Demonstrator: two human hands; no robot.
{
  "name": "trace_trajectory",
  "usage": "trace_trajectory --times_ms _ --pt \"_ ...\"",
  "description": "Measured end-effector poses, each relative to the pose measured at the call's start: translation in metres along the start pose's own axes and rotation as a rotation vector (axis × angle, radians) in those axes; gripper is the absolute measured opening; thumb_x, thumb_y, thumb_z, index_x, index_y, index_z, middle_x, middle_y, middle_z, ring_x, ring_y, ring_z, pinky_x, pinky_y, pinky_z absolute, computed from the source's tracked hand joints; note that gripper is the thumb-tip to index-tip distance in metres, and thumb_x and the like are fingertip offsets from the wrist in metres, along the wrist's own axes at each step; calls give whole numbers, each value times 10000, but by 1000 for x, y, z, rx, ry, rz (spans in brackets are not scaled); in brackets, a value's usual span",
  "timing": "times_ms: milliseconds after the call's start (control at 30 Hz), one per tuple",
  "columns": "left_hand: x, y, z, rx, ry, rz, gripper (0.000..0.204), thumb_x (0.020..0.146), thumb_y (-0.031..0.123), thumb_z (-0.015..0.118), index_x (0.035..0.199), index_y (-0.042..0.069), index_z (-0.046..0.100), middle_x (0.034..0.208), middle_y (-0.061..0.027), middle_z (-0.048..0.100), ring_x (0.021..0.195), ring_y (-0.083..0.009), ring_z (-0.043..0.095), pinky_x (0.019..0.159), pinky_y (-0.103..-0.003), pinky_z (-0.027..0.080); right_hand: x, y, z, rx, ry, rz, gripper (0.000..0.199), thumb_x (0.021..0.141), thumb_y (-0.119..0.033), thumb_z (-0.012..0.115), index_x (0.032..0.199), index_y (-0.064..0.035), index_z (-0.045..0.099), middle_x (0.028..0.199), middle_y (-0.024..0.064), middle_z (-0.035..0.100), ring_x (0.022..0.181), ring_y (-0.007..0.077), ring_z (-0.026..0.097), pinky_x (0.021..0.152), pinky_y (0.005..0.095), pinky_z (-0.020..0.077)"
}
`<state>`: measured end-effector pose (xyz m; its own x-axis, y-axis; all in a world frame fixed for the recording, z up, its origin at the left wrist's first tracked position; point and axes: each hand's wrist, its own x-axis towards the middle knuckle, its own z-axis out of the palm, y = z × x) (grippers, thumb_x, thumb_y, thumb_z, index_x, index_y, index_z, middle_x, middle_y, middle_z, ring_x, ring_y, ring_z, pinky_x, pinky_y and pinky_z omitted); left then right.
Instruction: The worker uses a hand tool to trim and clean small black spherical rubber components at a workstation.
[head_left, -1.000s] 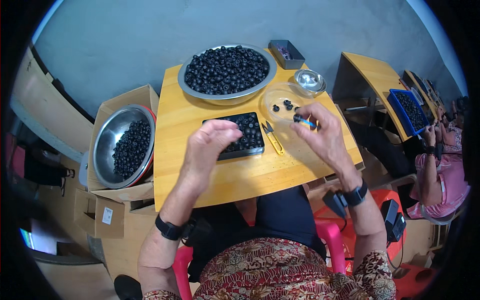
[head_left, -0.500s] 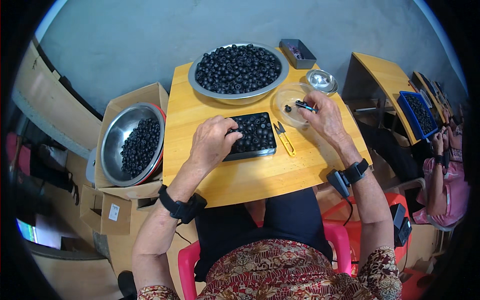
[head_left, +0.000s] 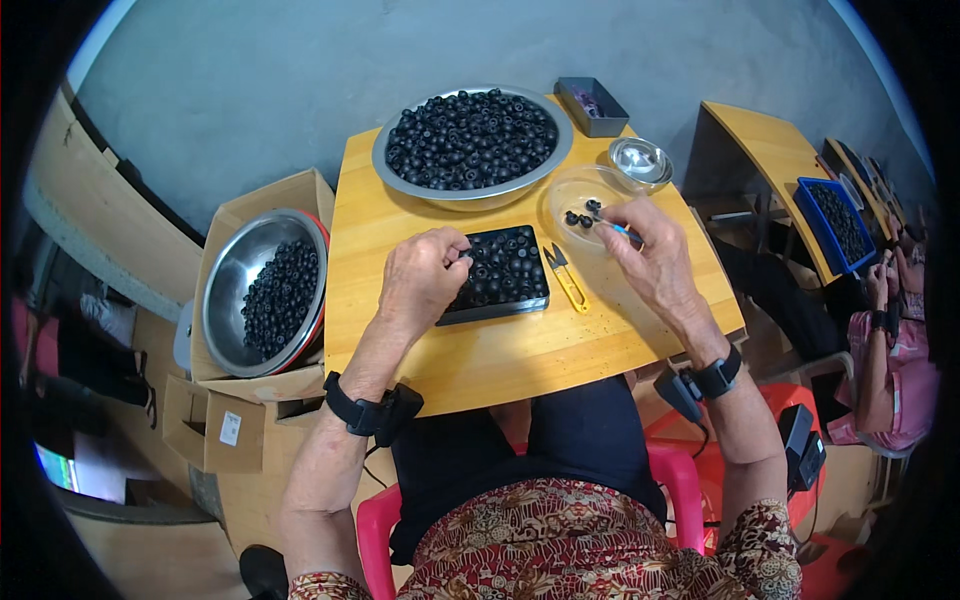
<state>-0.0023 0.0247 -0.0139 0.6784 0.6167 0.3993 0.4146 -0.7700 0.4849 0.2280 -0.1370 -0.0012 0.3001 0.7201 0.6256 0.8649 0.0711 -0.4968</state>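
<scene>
Right hand grips blue-handled tool over clear bowl as left hand pinches beside black tray

In the head view, the person's left hand (head_left: pixel 420 275) is at the left end of a black tray (head_left: pixel 495 310), its fingers drawn together at the rim; whether anything is caught between the fingertips cannot be told. The tray is filled with round black pieces (head_left: pixel 508 265), several showing a hole.

The right hand (head_left: pixel 655 262) grasps a slim tool with a blue handle (head_left: pixel 628 233) between thumb and fingers, its tip toward a clear shallow bowl (head_left: pixel 575 188). A few dark pieces (head_left: pixel 573 217) show there, one close to the tip; whether the two touch is unclear.

Yellow-handled snips (head_left: pixel 572 285) lie on the wooden worktop (head_left: pixel 460 360) between tray and clear bowl, blades pointing away from the person. Farther back stands a wide metal bowl (head_left: pixel 468 202) heaped with more black pieces; to its right are a grey box (head_left: pixel 607 127) with purplish contents and a small shiny bowl (head_left: pixel 640 162).

Left of the worktop, a second metal bowl (head_left: pixel 222 305), partly filled with black pieces, sits tilted in a cardboard box (head_left: pixel 295 185). Black bands (head_left: pixel 350 410) circle both wrists. At far right, a co-worker in a pink top (head_left: pixel 905 375) sits near a blue tray (head_left: pixel 852 262) of dark pieces.
</scene>
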Motion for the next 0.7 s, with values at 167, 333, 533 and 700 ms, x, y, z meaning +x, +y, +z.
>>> trace_trajectory --times_ms 167,333,533,700 --pt "-12 20 -17 -988 -192 -450 153 841 35 700 989 5 675 866 -31 688 800 -84 633 744 -231 510 -18 -41 4 340 -76 154 154 841 -73 696 974 4 682 863 82 643 773 157 621 680 286 496" --pt "-45 63 -18 -1148 -389 -423 176 857 39 697 1018 17 630 953 -20 665 874 -63 613 808 -223 491 -36 -79 -8 625 -208 223 161 856 -64 696 1005 -3 692 872 33 630 797 94 589 686 256 483" --pt "-66 80 -8 -1258 -365 -317 257 859 39 701 1080 15 573 1011 -30 645 926 -72 600 847 -231 487 -62 -83 -19 728 -303 280 125 859 -45 711 973 -4 683 856 17 616 767 60 554 663 229 455" --pt "-76 89 3 -1333 -298 -353 288 877 40 686 1133 15 556 1047 -56 641 973 -93 602 870 -238 489 -77 -86 -20 800 -274 402 156 852 -51 720 995 -4 679 869 31 628 787 74 573 684 232 464"
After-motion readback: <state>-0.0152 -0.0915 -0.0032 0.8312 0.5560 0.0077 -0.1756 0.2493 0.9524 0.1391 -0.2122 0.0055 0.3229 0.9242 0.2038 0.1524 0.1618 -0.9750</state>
